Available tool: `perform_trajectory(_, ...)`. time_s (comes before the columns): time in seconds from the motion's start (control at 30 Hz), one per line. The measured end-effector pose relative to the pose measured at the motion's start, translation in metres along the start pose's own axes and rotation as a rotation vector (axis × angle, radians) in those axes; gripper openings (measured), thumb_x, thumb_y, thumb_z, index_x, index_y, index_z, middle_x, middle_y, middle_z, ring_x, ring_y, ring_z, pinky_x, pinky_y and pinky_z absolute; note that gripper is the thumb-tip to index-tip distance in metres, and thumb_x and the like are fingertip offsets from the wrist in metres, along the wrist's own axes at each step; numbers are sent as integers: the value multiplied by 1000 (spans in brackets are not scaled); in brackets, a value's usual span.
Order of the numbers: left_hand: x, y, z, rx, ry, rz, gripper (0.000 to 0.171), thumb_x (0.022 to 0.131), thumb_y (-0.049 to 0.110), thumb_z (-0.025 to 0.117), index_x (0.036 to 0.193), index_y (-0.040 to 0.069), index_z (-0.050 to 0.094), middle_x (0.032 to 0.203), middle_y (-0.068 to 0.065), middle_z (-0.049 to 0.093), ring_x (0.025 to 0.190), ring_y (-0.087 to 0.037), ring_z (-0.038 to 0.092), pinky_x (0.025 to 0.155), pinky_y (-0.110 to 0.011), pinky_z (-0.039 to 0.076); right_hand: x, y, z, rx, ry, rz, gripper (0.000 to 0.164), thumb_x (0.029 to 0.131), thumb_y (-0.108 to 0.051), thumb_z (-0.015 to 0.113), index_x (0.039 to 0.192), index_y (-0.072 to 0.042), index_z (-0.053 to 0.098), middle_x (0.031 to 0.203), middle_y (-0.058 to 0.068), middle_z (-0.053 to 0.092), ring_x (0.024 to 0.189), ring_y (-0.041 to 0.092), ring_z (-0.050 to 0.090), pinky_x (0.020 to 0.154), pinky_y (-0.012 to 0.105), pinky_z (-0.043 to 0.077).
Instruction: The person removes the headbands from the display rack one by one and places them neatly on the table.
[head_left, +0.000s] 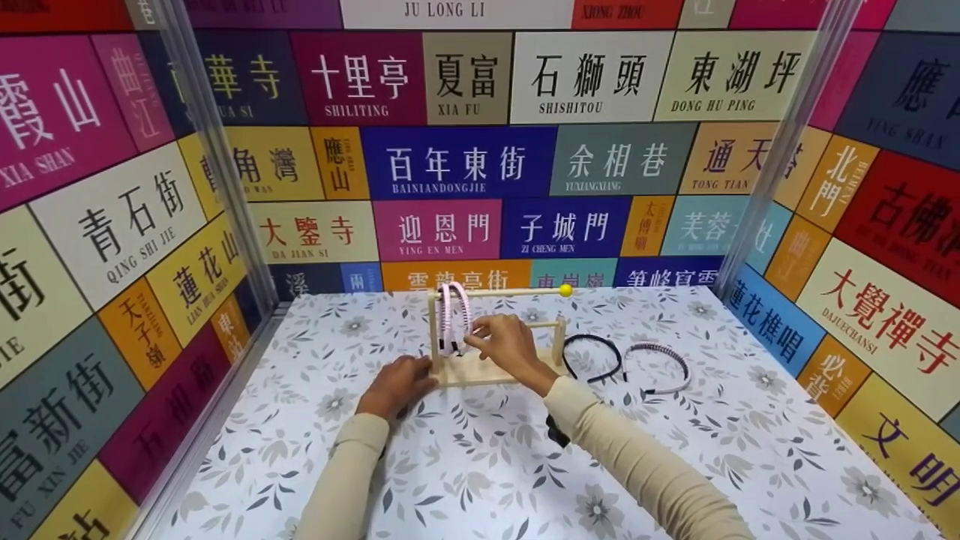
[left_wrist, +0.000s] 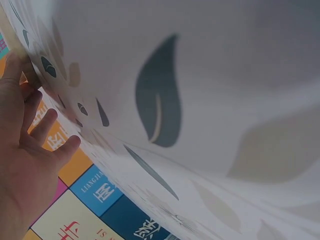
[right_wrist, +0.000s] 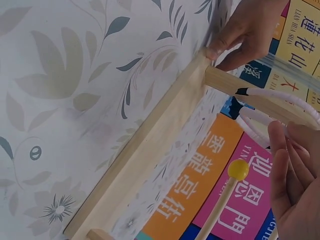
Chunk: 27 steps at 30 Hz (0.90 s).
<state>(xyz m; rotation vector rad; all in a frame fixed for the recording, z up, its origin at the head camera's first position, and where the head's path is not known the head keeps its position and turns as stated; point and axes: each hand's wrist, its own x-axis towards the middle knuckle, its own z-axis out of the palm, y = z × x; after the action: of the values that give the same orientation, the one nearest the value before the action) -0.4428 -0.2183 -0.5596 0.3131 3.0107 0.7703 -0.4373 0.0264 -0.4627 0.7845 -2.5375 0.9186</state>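
A wooden headband stand (head_left: 480, 373) with an upper rod tipped by a yellow ball (head_left: 565, 290) is on the table. Two pale pink headbands hang on that rod near its left post (head_left: 433, 330); the one on the right, a pink headband (head_left: 463, 304), is pinched between thumb and fingers of my right hand (head_left: 504, 346). In the right wrist view this hand (right_wrist: 297, 180) covers part of the band. My left hand (head_left: 399, 384) grips the left end of the stand's base, thumb at the corner (right_wrist: 207, 54); its other fingers (left_wrist: 47, 125) are spread in the left wrist view.
Right of the stand, a black headband (head_left: 592, 358) and a dark-and-pink headband (head_left: 664, 366) lie on the floral tablecloth (head_left: 480, 465). A shorter lower rod (head_left: 541, 325) is partly hidden by my right hand. Walls with colourful sign panels (head_left: 457, 161) enclose the table's back and sides.
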Motion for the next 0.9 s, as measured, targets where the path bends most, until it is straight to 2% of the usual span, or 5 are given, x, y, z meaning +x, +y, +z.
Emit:
perform_trajectory(0.13, 0, 1, 0, -4, -5, 12, 38, 101, 34, 70, 135, 18, 68, 131, -9, 67, 124, -30, 62, 110, -50, 48, -1, 3, -3, 9, 22, 5, 16, 95, -27, 78, 103, -14, 82, 92, 4, 80, 53, 6, 69, 43, 26, 47)
perform_trajectory(0.27, 0, 3, 0, -9, 2, 20, 37, 100, 34, 71, 134, 19, 69, 130, -9, 67, 124, -30, 62, 109, -50, 48, -1, 5, -7, 38, 26, 28, 19, 94, -27, 79, 106, -12, 82, 95, 6, 80, 54, 11, 71, 42, 25, 47)
perform_trajectory(0.57, 2, 5, -1, -14, -7, 7, 37, 100, 33, 71, 135, 20, 69, 131, -8, 67, 125, -29, 61, 111, -50, 47, 1, 9, -22, 41, 53, 71, 16, 94, -27, 79, 102, -13, 82, 97, 5, 80, 58, 20, 74, 43, 23, 45)
perform_trajectory(0.77, 0, 4, -2, -3, -20, 15, 37, 100, 30, 71, 136, 20, 68, 133, -8, 67, 127, -29, 61, 111, -51, 47, 1, 14, -34, 48, 90, 87, 12, 94, -25, 79, 99, -14, 82, 95, 3, 80, 54, 14, 71, 41, 22, 45)
perform_trajectory(0.9, 0, 2, -2, -25, -36, -12, 41, 101, 31, 71, 140, 21, 66, 137, -7, 65, 131, -30, 58, 114, -52, 44, 1, 18, -43, 49, 112, 112, 14, 94, -28, 79, 100, -16, 82, 95, 2, 80, 52, 10, 70, 38, 21, 42)
